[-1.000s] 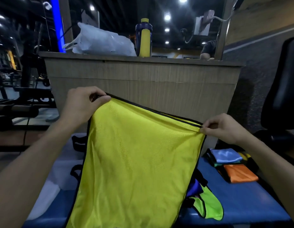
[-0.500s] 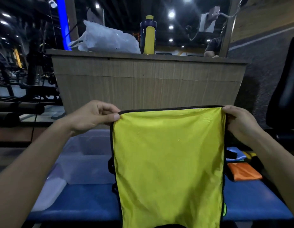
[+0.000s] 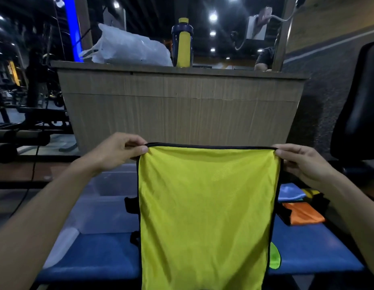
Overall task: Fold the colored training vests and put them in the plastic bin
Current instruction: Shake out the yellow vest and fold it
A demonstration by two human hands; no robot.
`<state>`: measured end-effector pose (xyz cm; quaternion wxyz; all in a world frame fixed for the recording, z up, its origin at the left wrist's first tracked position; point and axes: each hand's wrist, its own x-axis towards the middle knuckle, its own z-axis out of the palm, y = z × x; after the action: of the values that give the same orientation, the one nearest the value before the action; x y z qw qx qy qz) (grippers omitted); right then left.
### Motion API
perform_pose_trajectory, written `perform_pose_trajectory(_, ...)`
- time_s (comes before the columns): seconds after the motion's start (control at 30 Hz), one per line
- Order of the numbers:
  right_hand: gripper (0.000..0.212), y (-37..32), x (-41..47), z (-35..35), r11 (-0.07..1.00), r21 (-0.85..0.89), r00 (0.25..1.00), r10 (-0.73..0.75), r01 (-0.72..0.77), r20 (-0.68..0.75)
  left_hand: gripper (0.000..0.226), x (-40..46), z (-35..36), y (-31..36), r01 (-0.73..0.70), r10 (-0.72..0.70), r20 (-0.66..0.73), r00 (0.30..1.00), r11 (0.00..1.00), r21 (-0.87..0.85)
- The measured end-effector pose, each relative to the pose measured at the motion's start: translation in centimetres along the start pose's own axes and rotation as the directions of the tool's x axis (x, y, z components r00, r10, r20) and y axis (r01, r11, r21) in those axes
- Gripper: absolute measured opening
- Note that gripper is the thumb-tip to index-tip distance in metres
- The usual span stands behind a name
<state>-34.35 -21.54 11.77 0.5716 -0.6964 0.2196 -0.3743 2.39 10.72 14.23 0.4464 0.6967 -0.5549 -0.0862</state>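
A yellow training vest [image 3: 207,216] with black trim hangs flat in front of me, its top edge level. My left hand [image 3: 117,150] pinches its top left corner and my right hand [image 3: 301,162] pinches its top right corner. Behind the vest on the left, a clear plastic bin [image 3: 106,208] stands on the blue bench [image 3: 94,254]. To the right lie folded vests: a light blue one [image 3: 289,194], an orange one [image 3: 301,214] and a yellow one [image 3: 310,192]. A bright green vest [image 3: 274,259] peeks out at the hanging vest's lower right edge.
A wooden counter [image 3: 182,109] rises just beyond the bench, with a white plastic bag [image 3: 127,49] and a yellow bottle [image 3: 183,46] on top. A black chair [image 3: 360,114] stands at the right. Gym equipment [image 3: 20,130] fills the left.
The vest went from slanted and slack to stretched flat with a level top edge. Both hands moved to the same height and the vest shifted to the right, then stayed there.
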Motion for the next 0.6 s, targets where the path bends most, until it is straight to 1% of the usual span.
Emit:
perform_pose_trajectory(0.03, 0.077, 0.3, -0.1, -0.2, 1.0, -0.016, 1.0, 0.001, 0.0, 0.024, 0.015, -0.1, 0.1, -0.1, 0.008, -0.007, 0.036, 0.999, 0.999, -0.038)
perform_pose_trajectory(0.07, 0.079, 0.4, -0.1, -0.4, 0.999, -0.032, 0.999, 0.011, -0.01, 0.031, 0.016, -0.2, 0.1, -0.2, 0.014, -0.01, 0.06, 0.998, 0.998, -0.067)
perform_pose_trajectory(0.13, 0.078, 0.6, -0.3, -0.7, 0.998, -0.053, 0.998, 0.037, -0.034, 0.054, 0.017, -0.3, 0.3, -0.1, 0.021, -0.012, 0.085, 0.996, 0.995, -0.1)
perform_pose_trajectory(0.17, 0.083, 0.8, -0.2, -1.0, 0.997, -0.061, 0.995, 0.06, -0.055, 0.079, 0.018, -0.3, 0.3, 0.0, 0.026, -0.013, 0.105, 0.994, 0.992, -0.12)
perform_pose_trajectory(0.23, 0.096, 0.9, -0.4, -1.4, 0.99, -0.08, 0.983, 0.125, -0.114, 0.138, 0.021, -0.4, 0.3, -0.1, 0.065, -0.026, 0.172, 0.985, 0.973, -0.22)
perform_pose_trajectory(0.27, 0.095, 0.8, -0.6, -1.6, 0.985, -0.082, 0.972, 0.162, -0.15, 0.169, 0.025, -0.5, 0.2, -0.2, 0.092, -0.032, 0.207, 0.978, 0.953, -0.288)
perform_pose_trajectory(0.3, 0.091, 0.9, -0.7, -1.8, 0.98, -0.075, 0.96, 0.196, -0.184, 0.199, 0.034, -0.5, 0.0, -0.3, 0.113, -0.03, 0.235, 0.972, 0.93, -0.349)
perform_pose_trajectory(0.37, 0.077, 0.9, -1.0, -2.3, 0.971, -0.045, 0.937, 0.237, -0.233, 0.255, 0.06, -0.8, -0.4, -0.7, 0.109, 0.008, 0.26, 0.966, 0.894, -0.435)
perform_pose_trajectory(0.4, 0.07, 0.9, -1.2, -2.4, 0.97, -0.008, 0.926, 0.234, -0.243, 0.296, 0.068, -0.9, -0.5, -0.7, 0.091, 0.033, 0.246, 0.969, 0.875, -0.476)
perform_pose_trajectory(0.47, 0.053, 1.1, -1.4, -2.4, 0.961, 0.108, 0.914, 0.202, -0.254, 0.353, 0.075, -0.8, -0.7, -1.1, 0.087, 0.041, 0.217, 0.975, 0.832, -0.547)
perform_pose_trajectory(0.5, 0.042, 1.4, -1.2, -2.1, 0.949, 0.164, 0.92, 0.203, -0.268, 0.334, 0.078, -0.4, -0.6, -1.4, 0.118, 0.001, 0.205, 0.979, 0.815, -0.568)
perform_pose_trajectory(0.53, 0.035, 1.7, -0.9, -1.5, 0.939, 0.199, 0.931, 0.218, -0.282, 0.292, 0.081, 0.1, -0.2, -1.7, 0.171, -0.07, 0.195, 0.978, 0.805, -0.568)
perform_pose_trajectory(0.57, 0.035, 2.3, -0.3, -0.8, 0.934, 0.208, 0.944, 0.246, -0.292, 0.219, 0.078, 0.8, 0.5, -2.0, 0.229, -0.17, 0.159, 0.973, 0.816, -0.53)
perform_pose_trajectory(0.6, 0.033, 2.8, 0.1, 0.3, 0.931, 0.192, 0.947, 0.288, -0.311, 0.14, 0.067, 1.4, 1.5, -2.3, 0.294, -0.28, 0.096, 0.955, 0.852, -0.433)
